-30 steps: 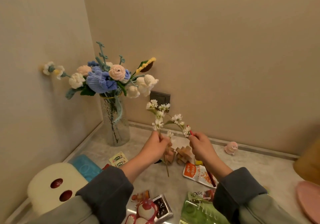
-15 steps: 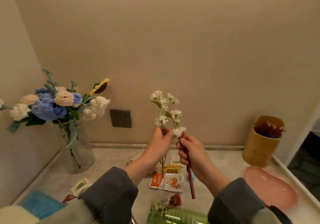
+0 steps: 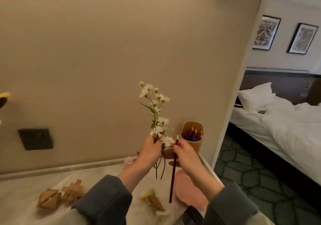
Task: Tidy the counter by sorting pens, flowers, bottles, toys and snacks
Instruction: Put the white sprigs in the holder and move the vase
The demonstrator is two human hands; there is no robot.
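My left hand (image 3: 149, 151) grips the stems of a sprig of small white flowers (image 3: 156, 113), held upright above the counter. My right hand (image 3: 186, 156) pinches a dark red pencil (image 3: 173, 171) near its top end, and the pencil hangs almost straight down. The two hands are close together, just in front of a tan pen cup (image 3: 192, 135) that holds several red and blue pens at the counter's far right corner. A snack packet (image 3: 154, 201) lies on the counter below my hands.
A pink dish (image 3: 189, 188) sits under my right forearm. Wooden puzzle toys (image 3: 59, 196) lie at the left, and a small pink figure (image 3: 128, 160) stands by the wall. A dark wall socket (image 3: 35, 138) is at left. Beyond the counter's right edge are a patterned carpet and a bed.
The view has swung to the right, so the vase of knitted flowers is out of frame and the pen cup is nearer. Both hands keep the flowers and pencil raised.
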